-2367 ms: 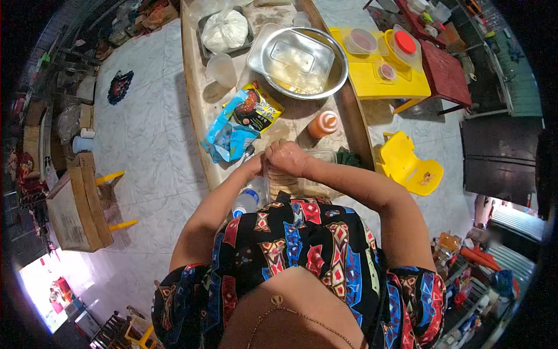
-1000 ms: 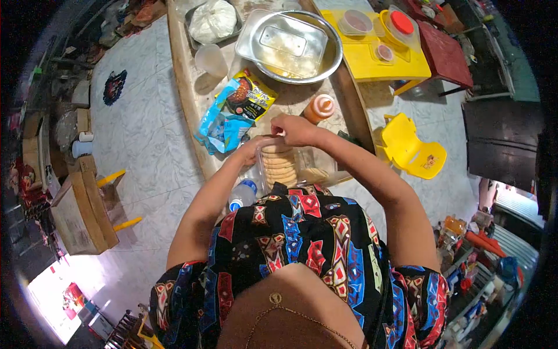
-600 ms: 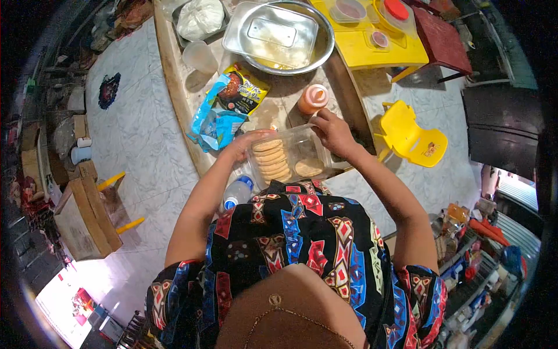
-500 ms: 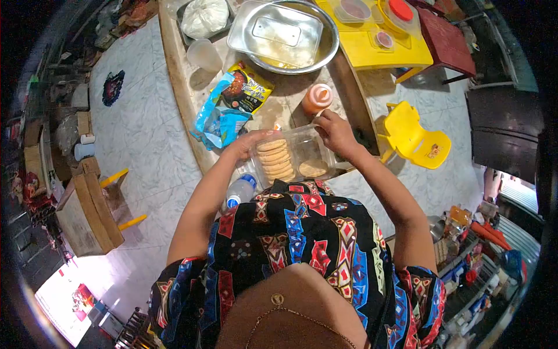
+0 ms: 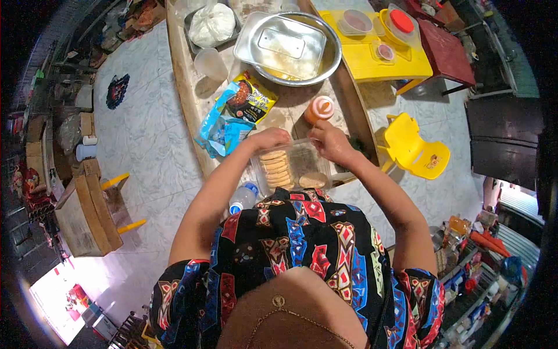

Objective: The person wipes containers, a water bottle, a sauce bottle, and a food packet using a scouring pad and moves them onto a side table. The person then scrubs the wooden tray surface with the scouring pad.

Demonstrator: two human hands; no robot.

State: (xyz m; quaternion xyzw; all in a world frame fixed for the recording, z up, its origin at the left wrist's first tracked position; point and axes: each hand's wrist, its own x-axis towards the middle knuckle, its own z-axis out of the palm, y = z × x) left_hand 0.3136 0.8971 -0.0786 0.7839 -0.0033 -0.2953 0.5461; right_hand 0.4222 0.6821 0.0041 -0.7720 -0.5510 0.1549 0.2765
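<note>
A clear plastic box (image 5: 299,163) lies close to my body at the near end of the wooden tray. On its left side stands a stack of several round, pale biscuits (image 5: 276,170); another round biscuit (image 5: 313,180) lies flat on the right. My left hand (image 5: 270,138) is curled over the box's far left edge, its fingertips partly hidden. At the far right edge, my right hand (image 5: 332,143) pinches the rim with closed fingers. Just beyond it stands an orange sauce bottle (image 5: 319,109) with a whitish cap.
The wooden tray (image 5: 176,75) also bears a blue snack packet (image 5: 224,131), a black-and-yellow packet (image 5: 251,102), a plastic cup (image 5: 210,64), a metal basin (image 5: 332,55) and a white bag (image 5: 211,25). A water bottle (image 5: 244,196) is left of the box. A yellow chair (image 5: 411,148) stands right.
My left hand has shifted from the box's left side to its far edge. My right hand has moved slightly nearer and left along the rim. The whole view has tilted a little.
</note>
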